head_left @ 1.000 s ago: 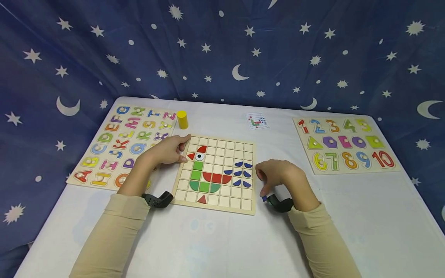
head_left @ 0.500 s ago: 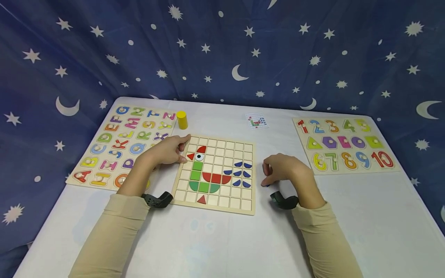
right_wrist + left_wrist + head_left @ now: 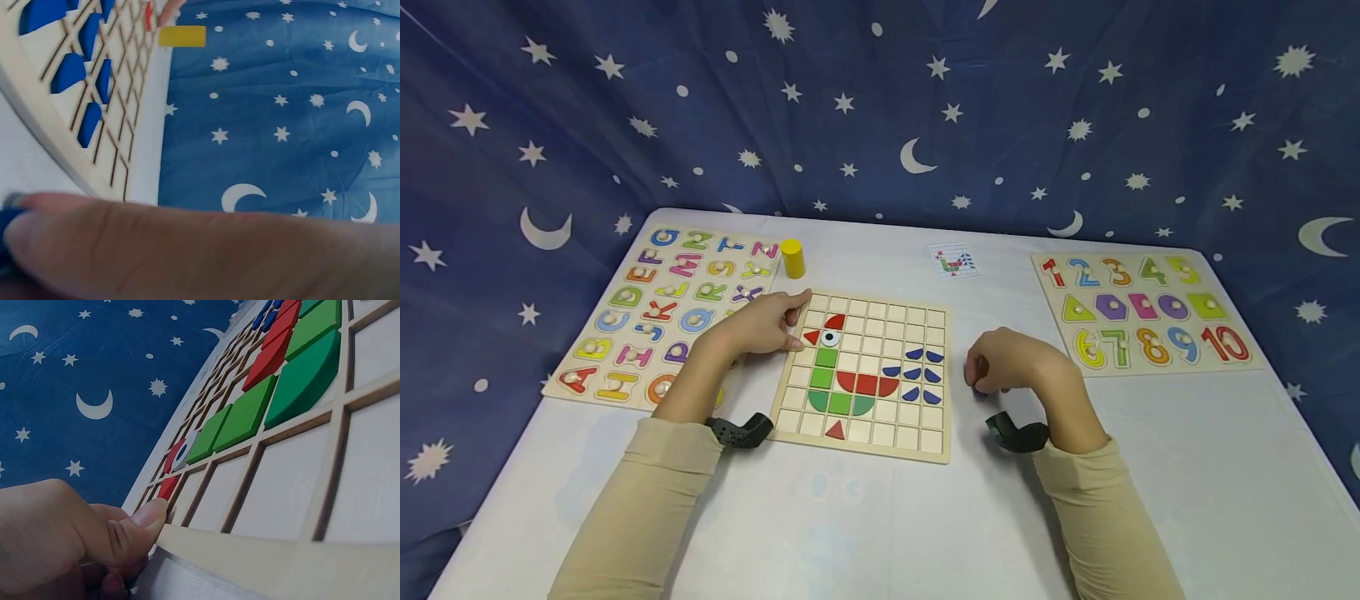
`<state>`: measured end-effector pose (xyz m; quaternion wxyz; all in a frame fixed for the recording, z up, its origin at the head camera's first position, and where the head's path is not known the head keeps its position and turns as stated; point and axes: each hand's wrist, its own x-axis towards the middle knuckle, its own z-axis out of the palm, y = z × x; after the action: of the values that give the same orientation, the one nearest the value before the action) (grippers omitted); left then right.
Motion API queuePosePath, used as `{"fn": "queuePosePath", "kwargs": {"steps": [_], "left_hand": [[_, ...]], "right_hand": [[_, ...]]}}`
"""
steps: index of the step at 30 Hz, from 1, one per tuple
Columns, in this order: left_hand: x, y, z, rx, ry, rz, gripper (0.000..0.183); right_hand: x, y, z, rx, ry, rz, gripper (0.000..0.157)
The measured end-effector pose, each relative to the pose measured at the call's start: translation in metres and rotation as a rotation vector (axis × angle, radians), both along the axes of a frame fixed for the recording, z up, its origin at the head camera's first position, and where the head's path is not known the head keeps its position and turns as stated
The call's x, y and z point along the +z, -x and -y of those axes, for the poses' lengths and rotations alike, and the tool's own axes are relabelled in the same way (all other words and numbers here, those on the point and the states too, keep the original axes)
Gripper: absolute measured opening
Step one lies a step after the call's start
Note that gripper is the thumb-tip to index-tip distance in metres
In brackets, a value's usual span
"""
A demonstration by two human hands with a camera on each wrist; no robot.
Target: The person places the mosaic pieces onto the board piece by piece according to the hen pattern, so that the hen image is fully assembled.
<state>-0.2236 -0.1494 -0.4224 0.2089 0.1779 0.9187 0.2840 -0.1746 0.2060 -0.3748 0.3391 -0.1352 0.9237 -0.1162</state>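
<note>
A wooden grid board (image 3: 880, 417) lies on the table, with coloured pieces set in a bird-like pattern. My left hand (image 3: 762, 323) grips its left edge; in the left wrist view the thumb (image 3: 147, 515) presses on the rim beside a red triangle (image 3: 167, 486). To the right of the board, my right hand (image 3: 1011, 362) pinches a small blue piece (image 3: 9, 219), largely hidden by the fingers. Several blue pieces (image 3: 932, 376) sit in the board's right-hand cells. A red triangle (image 3: 836, 430) rests in the bottom row, below the green pieces (image 3: 840, 403).
Behind the board lies a small pattern card (image 3: 954, 261). A yellow cylinder (image 3: 793, 259) stands at the back left, next to the alphabet board (image 3: 647, 317). The number and shape board (image 3: 1138, 321) is at the right. A starry blue curtain (image 3: 880, 108) hangs behind the table.
My right hand has moved away from the board's right edge, to the right and slightly back, with the blue piece in its fingers. The left hand and the board have stayed put.
</note>
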Motion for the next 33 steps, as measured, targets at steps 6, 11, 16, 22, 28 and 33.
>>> {"fn": "queuePosePath", "kwargs": {"steps": [6, 11, 16, 22, 28, 33], "left_hand": [[0.001, 0.0, 0.001, 0.007, 0.007, 0.002, 0.084], [0.001, 0.0, 0.001, 0.005, 0.008, 0.0, 0.084], [0.001, 0.0, 0.0, 0.003, 0.002, 0.003, 0.084], [0.002, 0.0, -0.001, 0.003, 0.005, 0.004, 0.084], [0.002, -0.001, -0.001, -0.005, 0.018, -0.007, 0.084], [0.002, -0.001, -0.001, -0.006, 0.023, -0.013, 0.085]], "right_hand": [[0.002, -0.001, 0.009, 0.156, 0.218, -0.005, 0.011], [-0.002, -0.003, 0.021, 0.262, 0.366, 0.025, 0.009], [-0.007, -0.006, 0.028, 0.272, 0.356, 0.03, 0.008], [-0.011, -0.008, 0.034, 0.281, 0.299, 0.035, 0.007], [-0.013, -0.009, 0.038, 0.277, 0.284, 0.04, 0.013], [-0.014, -0.009, 0.038, 0.283, 0.293, 0.037, 0.014]]}}
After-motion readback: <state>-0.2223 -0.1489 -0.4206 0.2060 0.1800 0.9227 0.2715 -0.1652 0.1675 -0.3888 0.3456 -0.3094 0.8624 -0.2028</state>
